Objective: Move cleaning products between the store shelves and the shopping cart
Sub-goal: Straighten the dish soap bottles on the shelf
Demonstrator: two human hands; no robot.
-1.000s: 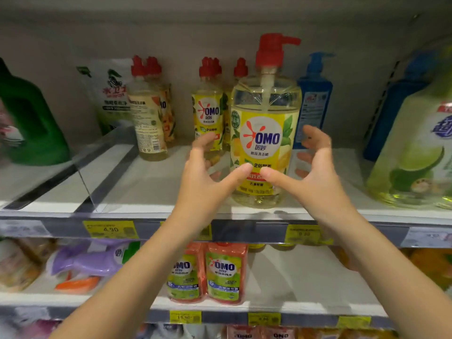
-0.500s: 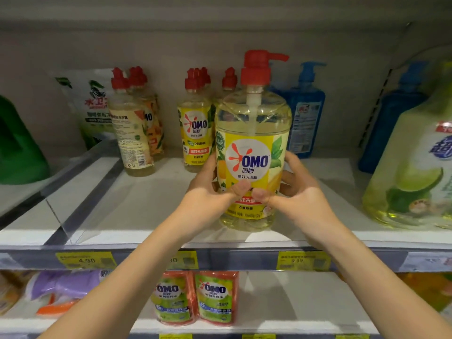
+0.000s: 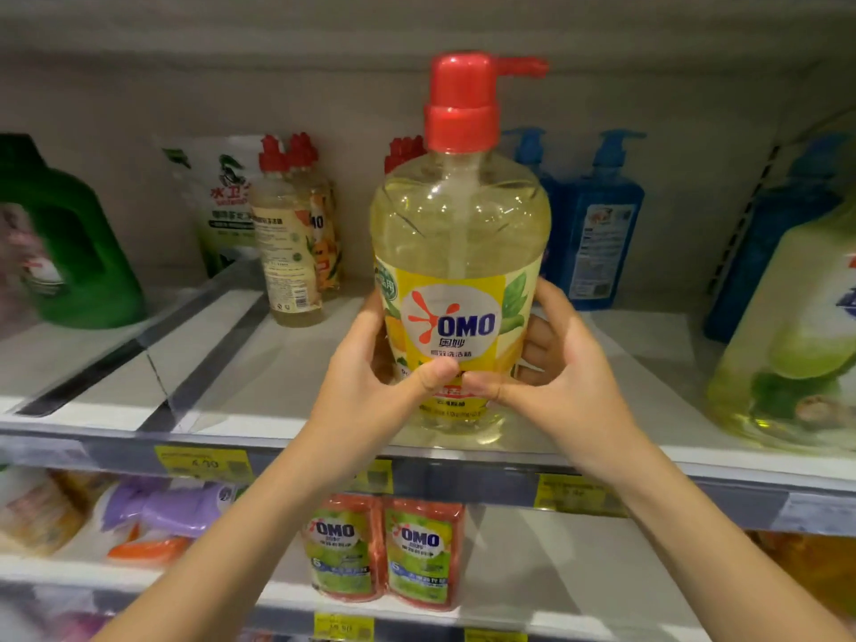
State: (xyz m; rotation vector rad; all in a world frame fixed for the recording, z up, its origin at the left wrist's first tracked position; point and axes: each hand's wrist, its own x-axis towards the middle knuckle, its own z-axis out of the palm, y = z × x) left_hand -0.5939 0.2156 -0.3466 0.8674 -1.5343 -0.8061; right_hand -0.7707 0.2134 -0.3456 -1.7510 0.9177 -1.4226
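At the shelf (image 3: 259, 391) front edge, 12 o'clock of the arms: OMO pump bottle (image 3: 458, 252) upright; left hand (image 3: 370, 386) curled round it from 9 o'clock, right hand (image 3: 560, 377) from 3 o'clock, thumbs meeting on the label; risk: grip sits low on a full, top-heavy bottle, so it could tip; base may catch the shelf lip.

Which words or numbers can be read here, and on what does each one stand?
"OMO", "奥妙": label of the big pump bottle.
"OMO": left orange pouch and right orange pouch.
"水卫": white pouch at the back.
Yellow price tags: too blurred to read surely.
Other labels: too small.
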